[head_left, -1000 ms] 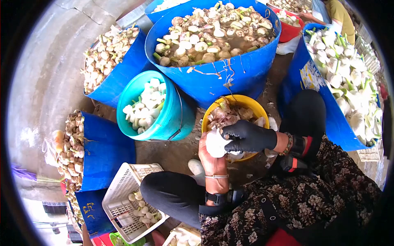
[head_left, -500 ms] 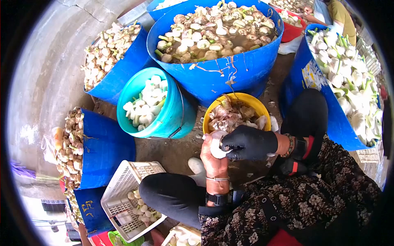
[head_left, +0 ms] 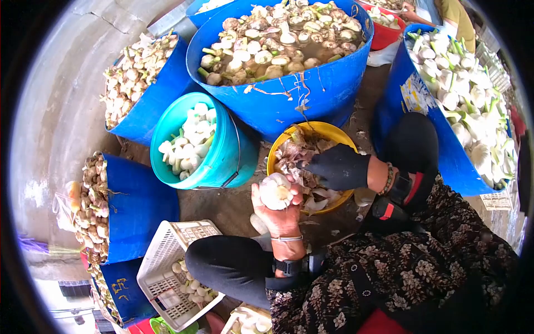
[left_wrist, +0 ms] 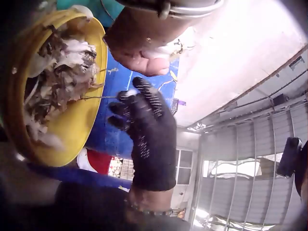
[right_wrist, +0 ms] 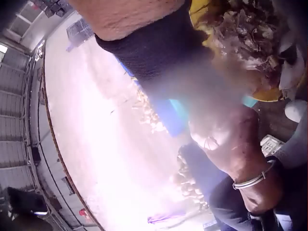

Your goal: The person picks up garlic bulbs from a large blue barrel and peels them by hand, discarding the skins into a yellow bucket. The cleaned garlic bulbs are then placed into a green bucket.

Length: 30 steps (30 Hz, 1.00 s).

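A white garlic bulb (head_left: 276,191) rests in my bare left hand (head_left: 280,214), whose fingers curl around it. In the head view its root end faces up. My right hand (head_left: 337,168) wears a black glove and hovers over the yellow bucket (head_left: 347,132), to the right of the bulb. The left wrist view shows the gloved fingers (left_wrist: 153,98) spread and loosely bent, apart from the left hand, with a small white scrap by the fingertips. Dry garlic skins (head_left: 295,153) lie inside the yellow bucket.
A turquoise bucket (head_left: 236,150) of peeled bulbs stands to the left. Behind is a large blue tub (head_left: 261,108) with garlic in murky water. More garlic fills a blue tub (head_left: 389,108) on the right. A white plastic crate (head_left: 158,253) sits by the left knee.
Both hands were together on the bulb; now the gloved right hand has come away over the yellow bucket. The left hand has tipped the bulb and moved slightly left.
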Tool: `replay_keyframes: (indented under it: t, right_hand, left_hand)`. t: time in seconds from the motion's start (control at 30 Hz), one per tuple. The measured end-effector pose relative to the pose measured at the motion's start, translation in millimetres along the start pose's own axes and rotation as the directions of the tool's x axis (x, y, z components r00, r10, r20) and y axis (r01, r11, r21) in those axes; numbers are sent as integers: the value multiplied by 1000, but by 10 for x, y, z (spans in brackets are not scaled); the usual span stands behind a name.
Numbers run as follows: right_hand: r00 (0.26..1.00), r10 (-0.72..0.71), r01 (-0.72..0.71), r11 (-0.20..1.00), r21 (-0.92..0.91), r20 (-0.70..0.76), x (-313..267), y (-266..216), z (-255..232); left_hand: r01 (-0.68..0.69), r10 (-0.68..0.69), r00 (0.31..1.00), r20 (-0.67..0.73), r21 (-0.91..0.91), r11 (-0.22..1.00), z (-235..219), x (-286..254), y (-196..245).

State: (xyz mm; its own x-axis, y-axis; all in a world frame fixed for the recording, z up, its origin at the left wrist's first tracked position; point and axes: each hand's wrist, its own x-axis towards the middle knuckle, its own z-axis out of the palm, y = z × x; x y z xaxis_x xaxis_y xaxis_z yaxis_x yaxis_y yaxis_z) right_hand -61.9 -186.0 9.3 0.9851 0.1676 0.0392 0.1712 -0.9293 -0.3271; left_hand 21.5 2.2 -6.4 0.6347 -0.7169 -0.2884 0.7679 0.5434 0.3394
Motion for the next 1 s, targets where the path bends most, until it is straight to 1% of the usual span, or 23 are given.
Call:
replay_keyframes:
  t: [0.07, 0.1, 0.17, 0.2, 0.23, 0.3, 0.33, 0.47, 0.53, 0.57, 0.6, 0.63, 0.67, 0.7, 0.73, 0.77, 0.8, 0.83, 0.87, 0.9, 0.93, 0.97, 1.0]
  right_hand:
    - [979, 35, -13, 994, 109, -202, 127, -194, -106]
    - [980, 30, -8, 994, 112, -198, 156, -306, -163]
    - [966, -82, 125, 979, 164, -245, 176, -509, -258]
    - [949, -126, 152, 986, 71, -288, 189, -587, -236]
    - [950, -125, 151, 986, 70, -285, 220, -596, -187]
    - [949, -108, 115, 993, 4, -296, 287, -603, -44]
    - [931, -117, 134, 991, 24, -346, 300, -611, -56]
    - [947, -175, 169, 984, -47, -268, 320, -523, -25]
    - [940, -228, 244, 969, 34, -254, 311, -496, -14]
    - [939, -228, 245, 969, 36, -257, 284, -490, 10]
    - [953, -155, 213, 954, 209, -262, 249, -483, 43]
    - [963, -84, 179, 910, 374, -255, 229, -477, 83]
    - [961, -88, 184, 910, 370, -262, 240, -474, 157]
    - [955, -19, 205, 768, 607, -297, 262, -478, 245]
    - [947, 56, 230, 568, 790, -317, 280, -471, 267]
    - [941, 60, 238, 582, 778, -333, 280, -463, 190]
    - [958, 90, 184, 540, 822, -274, 282, -455, 114]
    - [969, 116, 133, 493, 860, -216, 284, -425, 31]
    - [944, 17, 209, 738, 641, -329, 279, -341, -35]
    - [937, 25, 215, 747, 630, -349, 264, -289, -64]
    - [959, -3, 135, 883, 449, -283, 244, -241, -62]
    - [978, -11, 61, 970, 237, -207, 232, -219, -100]
    - [984, -8, 50, 970, 238, -176, 220, -209, -143]
  left_hand:
    - [-2, 0, 997, -73, -17, 1000, -21, -21, 22]
    - [-6, 5, 997, -78, -19, 1000, -80, -14, 22]
    - [-97, 105, 980, -168, 52, 994, -186, 44, -8]
    - [-104, 156, 962, -223, 229, 968, -84, -35, 25]
    - [-103, 154, 962, -224, 225, 969, -43, -26, 2]
    - [-168, 184, 955, -233, 87, 982, 8, 4, -66]
    - [-149, 150, 973, -175, 21, 989, 25, -17, -81]
    - [-121, 119, 968, -219, 5, 993, 159, -51, -95]
    - [-87, 85, 960, -266, 6, 996, 178, -93, -103]
    - [-87, 87, 960, -266, 9, 996, 160, -90, -123]
    - [-201, 242, 925, -294, 164, 966, 119, -70, -153]
    - [-301, 396, 870, -294, 318, 899, 93, -52, -184]
    - [-413, 562, 791, -243, 466, 783, 105, -54, -211]
    - [-420, 566, 791, -232, 468, 778, 109, -85, -180]
    - [-479, 655, 739, -154, 564, 673, 145, -124, -112]
    - [-530, 725, 685, -63, 640, 556, 196, -152, -56]
    - [-556, 764, 646, -11, 680, 479, 233, -206, 53]
    - [-564, 815, 579, 40, 741, 364, 333, -297, 195]
    - [-587, 867, 490, 88, 769, 253, 339, -374, 390]
    - [-611, 873, 481, 81, 745, 267, 407, -536, 605]
    - [-590, 900, 421, 114, 788, 177, 500, -739, 830]
    - [-550, 953, 261, 154, 835, 16, 619, -891, 1026]
    - [-509, 960, 106, 261, 843, -173, 559, -1028, 1332]
